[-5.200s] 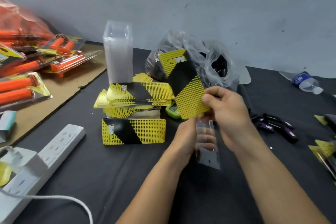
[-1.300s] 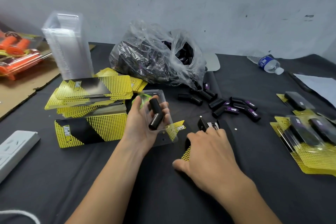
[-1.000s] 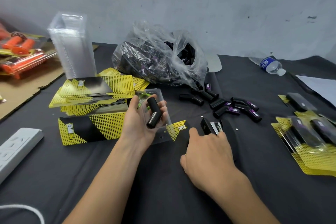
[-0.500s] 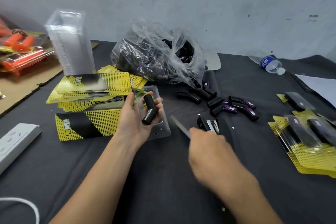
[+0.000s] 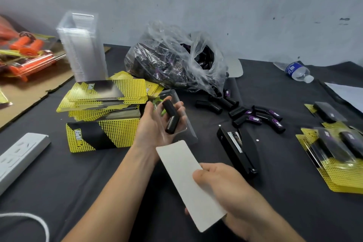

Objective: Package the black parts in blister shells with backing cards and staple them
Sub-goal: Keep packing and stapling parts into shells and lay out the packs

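My left hand (image 5: 157, 124) cradles a clear blister shell (image 5: 184, 124), palm up, with a black part (image 5: 171, 117) lying in it. My right hand (image 5: 225, 188) pinches a backing card (image 5: 186, 179) by its near end, its plain white back facing up, just below the shell. A black stapler (image 5: 237, 149) lies on the table to the right of the card. Loose black parts (image 5: 253, 117) lie beyond it. Yellow-and-black backing cards (image 5: 106, 94) are stacked to the left.
A plastic bag of black parts (image 5: 176, 61) sits at the back centre, a tall stack of clear shells (image 5: 82, 49) at the back left. Finished packages (image 5: 337, 147) lie at the right. A water bottle (image 5: 296, 70), a power strip (image 5: 17, 157) and orange-part packages (image 5: 27, 55) are also here.
My right hand picked the backing card up off the table, turned it white side up and pulled it toward me. My left hand kept holding the shell with the part.
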Demonstrator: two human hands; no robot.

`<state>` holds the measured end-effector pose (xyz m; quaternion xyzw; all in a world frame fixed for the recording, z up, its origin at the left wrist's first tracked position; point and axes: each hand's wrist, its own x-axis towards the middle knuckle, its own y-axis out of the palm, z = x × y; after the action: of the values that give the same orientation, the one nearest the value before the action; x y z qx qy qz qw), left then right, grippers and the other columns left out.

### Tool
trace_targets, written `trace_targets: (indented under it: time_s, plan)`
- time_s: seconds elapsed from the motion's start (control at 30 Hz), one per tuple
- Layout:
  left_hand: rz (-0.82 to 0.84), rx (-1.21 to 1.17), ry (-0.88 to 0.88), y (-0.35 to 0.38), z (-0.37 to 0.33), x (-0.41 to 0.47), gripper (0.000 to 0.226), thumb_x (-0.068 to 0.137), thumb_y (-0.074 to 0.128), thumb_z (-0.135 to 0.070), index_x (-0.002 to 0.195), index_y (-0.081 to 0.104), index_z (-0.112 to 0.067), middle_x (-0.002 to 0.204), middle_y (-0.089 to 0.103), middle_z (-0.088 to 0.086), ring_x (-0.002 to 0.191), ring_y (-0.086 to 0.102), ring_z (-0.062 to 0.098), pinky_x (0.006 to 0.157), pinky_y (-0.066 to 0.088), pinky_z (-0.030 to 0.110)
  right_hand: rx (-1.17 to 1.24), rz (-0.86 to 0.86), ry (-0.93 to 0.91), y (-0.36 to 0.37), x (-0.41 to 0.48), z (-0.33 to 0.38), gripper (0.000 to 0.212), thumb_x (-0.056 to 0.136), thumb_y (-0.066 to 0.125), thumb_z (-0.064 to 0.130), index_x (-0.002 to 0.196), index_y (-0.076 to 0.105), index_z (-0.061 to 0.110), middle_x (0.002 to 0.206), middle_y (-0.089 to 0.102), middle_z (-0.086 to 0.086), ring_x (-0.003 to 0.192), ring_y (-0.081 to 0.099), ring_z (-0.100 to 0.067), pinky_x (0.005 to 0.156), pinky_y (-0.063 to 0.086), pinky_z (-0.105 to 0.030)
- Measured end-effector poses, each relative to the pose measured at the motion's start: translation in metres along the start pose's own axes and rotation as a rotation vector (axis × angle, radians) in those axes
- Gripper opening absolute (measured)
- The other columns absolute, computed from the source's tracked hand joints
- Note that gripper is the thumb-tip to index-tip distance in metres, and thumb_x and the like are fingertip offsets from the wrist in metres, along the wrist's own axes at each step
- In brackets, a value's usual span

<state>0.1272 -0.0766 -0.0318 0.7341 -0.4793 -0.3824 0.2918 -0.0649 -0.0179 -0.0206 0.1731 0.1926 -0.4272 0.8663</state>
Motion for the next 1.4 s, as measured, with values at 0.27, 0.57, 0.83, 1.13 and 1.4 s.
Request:
trace_targets:
  time_s: [0.27, 0.57, 0.83, 1.13, 1.4]
  plan:
    - [0.009, 0.032, 0.009, -0.002, 0.000, -0.006, 0.063, 0.110, 0.022, -0.056, 0.140, 0.056, -0.013, 0.123, 0.071, 0.017, 0.099, 0.064, 0.025, 0.084, 0.052, 0.038, 0.065, -0.144, 0.005, -0.011, 0.004, 0.004, 0.029, 0.100, 0.048, -0.001, 0.092, 0.075, -0.006, 0.075, 0.072, -0.014, 0.054, 0.064, -0.018, 0.048, 0.047, -0.023]
    - [0.056, 0.179, -0.129, 0.003, 0.013, -0.008, 0.065, 0.107, 0.028, -0.060, 0.142, 0.051, -0.010, 0.113, 0.074, 0.022, 0.080, 0.075, 0.029, 0.072, 0.062, 0.044, -0.095, -0.320, -0.203, -0.012, 0.020, -0.007, 0.030, 0.096, 0.055, 0.001, 0.114, 0.069, 0.020, 0.093, 0.078, -0.012, 0.081, 0.075, -0.030, 0.065, 0.057, -0.039]
    - [-0.008, 0.223, -0.094, 0.012, 0.026, -0.016, 0.044, 0.108, 0.043, -0.045, 0.116, 0.059, -0.005, 0.089, 0.075, 0.024, 0.065, 0.072, 0.031, 0.062, 0.061, 0.042, -0.363, -0.135, -0.247, -0.025, 0.029, 0.004, 0.020, 0.082, 0.070, 0.027, 0.100, 0.071, 0.019, 0.090, 0.080, -0.006, 0.088, 0.077, -0.028, 0.078, 0.060, -0.040]
    - [-0.220, 0.888, 0.348, -0.008, 0.035, -0.003, 0.014, 0.094, 0.070, -0.031, 0.107, 0.074, -0.035, 0.101, 0.078, -0.010, 0.091, 0.074, 0.012, 0.070, 0.063, 0.034, -0.125, -0.347, -0.229, -0.032, 0.042, -0.002, 0.013, 0.095, 0.060, 0.000, 0.098, 0.070, 0.006, 0.090, 0.080, -0.010, 0.083, 0.078, -0.030, 0.074, 0.063, -0.050]
    - [-0.323, 1.357, 0.605, -0.017, 0.034, -0.002, 0.028, 0.089, 0.068, -0.022, 0.065, 0.073, -0.035, 0.064, 0.063, -0.038, 0.068, 0.062, -0.016, 0.051, 0.044, 0.005, -0.300, -0.468, -0.273, -0.031, 0.046, -0.010, 0.018, 0.079, 0.056, 0.019, 0.088, 0.062, 0.004, 0.084, 0.067, -0.026, 0.064, 0.059, -0.026, 0.060, 0.047, -0.037]
